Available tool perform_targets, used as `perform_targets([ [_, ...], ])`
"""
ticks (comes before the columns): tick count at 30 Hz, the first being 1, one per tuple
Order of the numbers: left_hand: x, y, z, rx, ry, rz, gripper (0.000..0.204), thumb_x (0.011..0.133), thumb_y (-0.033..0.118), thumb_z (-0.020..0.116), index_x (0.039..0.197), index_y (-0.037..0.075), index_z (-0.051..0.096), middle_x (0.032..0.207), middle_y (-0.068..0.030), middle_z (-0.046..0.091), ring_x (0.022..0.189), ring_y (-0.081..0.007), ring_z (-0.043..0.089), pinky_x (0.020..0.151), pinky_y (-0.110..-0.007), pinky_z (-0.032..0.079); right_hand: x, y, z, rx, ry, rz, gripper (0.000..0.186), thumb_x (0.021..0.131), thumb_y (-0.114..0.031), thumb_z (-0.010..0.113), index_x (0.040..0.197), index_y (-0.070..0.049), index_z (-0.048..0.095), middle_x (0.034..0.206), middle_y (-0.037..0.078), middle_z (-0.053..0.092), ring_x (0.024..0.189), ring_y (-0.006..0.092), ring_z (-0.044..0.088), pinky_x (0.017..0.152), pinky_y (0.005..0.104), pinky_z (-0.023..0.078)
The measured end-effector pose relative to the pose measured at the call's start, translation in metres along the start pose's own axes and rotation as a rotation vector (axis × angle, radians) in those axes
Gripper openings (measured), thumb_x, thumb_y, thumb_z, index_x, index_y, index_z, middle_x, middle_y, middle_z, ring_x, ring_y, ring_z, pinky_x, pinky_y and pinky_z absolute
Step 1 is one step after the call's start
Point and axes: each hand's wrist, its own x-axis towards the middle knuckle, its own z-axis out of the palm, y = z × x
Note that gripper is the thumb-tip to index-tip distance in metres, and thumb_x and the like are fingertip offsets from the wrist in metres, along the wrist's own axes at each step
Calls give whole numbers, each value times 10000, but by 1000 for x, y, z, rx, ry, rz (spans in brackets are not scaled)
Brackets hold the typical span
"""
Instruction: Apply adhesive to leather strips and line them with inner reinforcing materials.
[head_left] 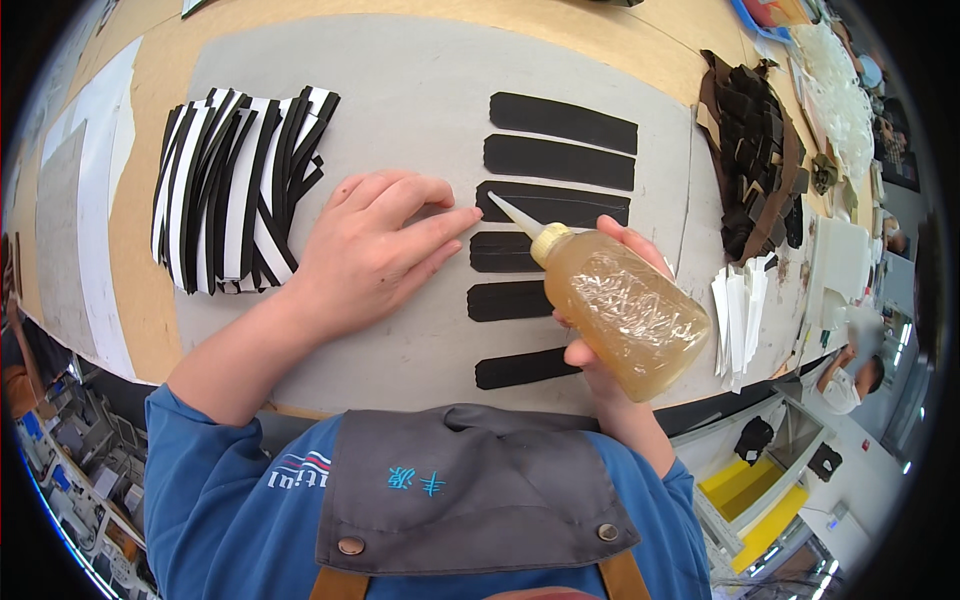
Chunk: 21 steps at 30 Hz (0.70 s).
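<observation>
Several black strips [560, 122] lie in a column on the grey mat [400, 90]. My right hand [608, 385] is wrapped round a plastic squeeze bottle [635, 315] of amber liquid, tilted with its pointed white nozzle [515, 215] over the left end of the third strip [575, 205] from the top. Thin pale lines run along that strip. The bottle hides the right ends of the strips below it. At the same strip's left end rests the forefinger of my left hand [385, 235]; its fingers are stretched out and nothing shows in them.
Left of my left hand lies a pile of black and white strips [240, 190]. To the right are a heap of dark brown and black pieces [755, 160], a bundle of white strips [738, 320] and clear plastic [835, 95]. Other people are in the background at right.
</observation>
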Motion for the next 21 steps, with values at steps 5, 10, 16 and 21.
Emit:
perform_targets([
  [5, 1, 1, -1, 11, -16, 0, 346, 851, 86, 723, 1191, 149, 744, 1105, -14, 637, 1042, -241, 618, 917, -392, 447, 8, 2, -1, -207, -229, -343, 1082, 594, -401, 1020, 1436, 27, 492, 1408, 174, 582, 1263, 253, 604, 1065, 360, 507],
  [10, 2, 1, 2, 14, -14, -3, 340, 858, 84, 721, 1191, 149, 745, 1111, -16, 638, 1065, -247, 620, 941, -400, 448, -1, -7, -15, -305, -221, -356, 1053, 605, -282, 1027, 1450, 24, 478, 1433, 201, 562, 1316, 308, 575, 1102, 403, 488],
  [16, 2, 3, -1, 12, -18, -2, 337, 860, 67, 716, 1188, 137, 749, 1116, -31, 640, 1079, -258, 616, 948, -406, 448, -18, 2, -48, -246, 78, -192, 1166, 587, -495, 993, 1475, 9, 431, 1447, 201, 539, 1293, 291, 577, 1098, 401, 495],
  [21, 5, 3, 1, 26, -9, 20, 315, 857, 53, 716, 1163, 120, 757, 1087, -39, 642, 1050, -249, 615, 926, -396, 445, -19, -10, -66, 41, 330, 41, 1150, 644, -548, 947, 1504, -24, 393, 1503, 173, 490, 1185, 213, 640, 822, 287, 622],
])
